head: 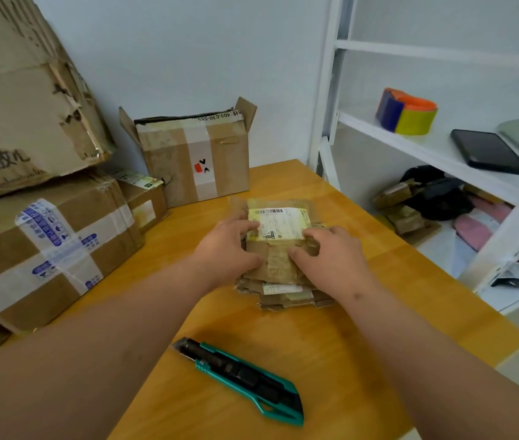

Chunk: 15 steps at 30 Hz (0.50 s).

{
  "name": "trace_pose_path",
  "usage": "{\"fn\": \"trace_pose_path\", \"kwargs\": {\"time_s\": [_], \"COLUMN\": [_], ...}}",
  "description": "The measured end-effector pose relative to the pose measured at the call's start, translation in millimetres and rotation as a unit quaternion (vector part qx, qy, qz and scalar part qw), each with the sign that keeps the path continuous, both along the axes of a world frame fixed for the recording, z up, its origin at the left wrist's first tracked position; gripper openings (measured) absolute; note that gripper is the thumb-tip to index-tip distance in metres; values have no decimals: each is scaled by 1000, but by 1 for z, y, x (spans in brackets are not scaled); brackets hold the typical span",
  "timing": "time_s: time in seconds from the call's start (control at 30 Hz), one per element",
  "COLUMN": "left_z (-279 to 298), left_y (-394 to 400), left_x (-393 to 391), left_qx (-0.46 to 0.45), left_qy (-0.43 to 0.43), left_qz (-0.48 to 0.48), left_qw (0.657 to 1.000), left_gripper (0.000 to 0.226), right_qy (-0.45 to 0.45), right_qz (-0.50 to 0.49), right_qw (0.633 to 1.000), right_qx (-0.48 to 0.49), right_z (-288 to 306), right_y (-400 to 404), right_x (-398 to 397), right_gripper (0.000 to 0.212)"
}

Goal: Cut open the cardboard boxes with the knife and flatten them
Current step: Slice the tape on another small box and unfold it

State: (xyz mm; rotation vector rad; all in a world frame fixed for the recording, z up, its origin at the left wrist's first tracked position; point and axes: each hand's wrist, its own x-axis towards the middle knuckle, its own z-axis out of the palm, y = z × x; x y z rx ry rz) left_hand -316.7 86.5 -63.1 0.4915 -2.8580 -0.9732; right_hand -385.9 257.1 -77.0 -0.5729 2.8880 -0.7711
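A stack of flattened cardboard pieces [278, 249] with a yellow shipping label on top lies mid-table. My left hand [229, 246] grips its left side, fingers curled over the top piece and thumb at the near edge. My right hand [328, 252] holds its right side the same way. A teal and black utility knife [245, 379] lies on the wooden table [394, 312] nearer to me, untouched, blade end pointing far left.
An opened taped box [197, 160] stands at the table's far end. A large taped box [48, 249], a small one [147, 198] and a big torn carton [23, 100] fill the left. A white shelf unit [442, 147] stands on the right, holding tape rolls [407, 112] and a black device [487, 150].
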Motion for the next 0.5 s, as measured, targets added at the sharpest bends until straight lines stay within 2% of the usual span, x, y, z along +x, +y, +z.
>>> {"fn": "trace_pose_path", "kwargs": {"time_s": [0.13, 0.23, 0.3, 0.4, 0.5], "left_z": [-3, -12, -16, -19, -22], "left_y": [3, 4, 3, 4, 0], "left_x": [0, 1, 3, 7, 10], "left_qx": [-8, -73, -116, -116, -119], "left_qy": [-55, -107, -102, -94, -120], "left_qz": [-43, -43, -33, -53, -86], "left_qw": [998, 991, 987, 987, 982], "left_gripper": [63, 61, 59, 55, 55], "right_qy": [-1, -4, -21, -49, -23], "right_qz": [25, 77, 120, 174, 180], "right_qw": [999, 992, 985, 965, 961], "right_qx": [48, 97, 121, 189, 210], "right_z": [-7, -9, -4, 1, -1], "right_y": [8, 11, 15, 19, 18], "right_x": [14, 19, 18, 16, 11], "right_gripper": [72, 78, 81, 98, 92]}}
